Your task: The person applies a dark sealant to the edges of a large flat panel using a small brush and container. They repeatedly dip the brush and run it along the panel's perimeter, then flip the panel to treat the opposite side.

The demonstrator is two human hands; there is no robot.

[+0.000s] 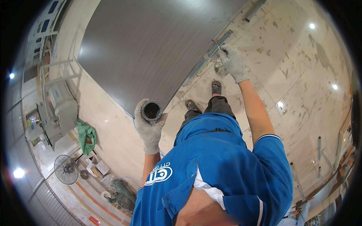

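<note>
My left hand (150,130), in a grey work glove, is closed around a small round pot (152,119) with a dark inside and a stained rim. The pot is held upright over the near corner of a large grey-brown panel (151,49) with fine streaks. My right hand (233,63), gloved too, is out at the panel's right edge. Its fingers are pinched on a thin pale stick-like tool (217,44), whose kind I cannot make out. The stick's tip is close to a grey metal bar (207,56) running beside that edge.
My sandalled feet (216,87) stand on a stained pale floor (286,67). Left are a metal frame (60,77), a green sack (86,137) and a standing fan (66,169). Another short bar (255,10) lies past the panel's far right edge.
</note>
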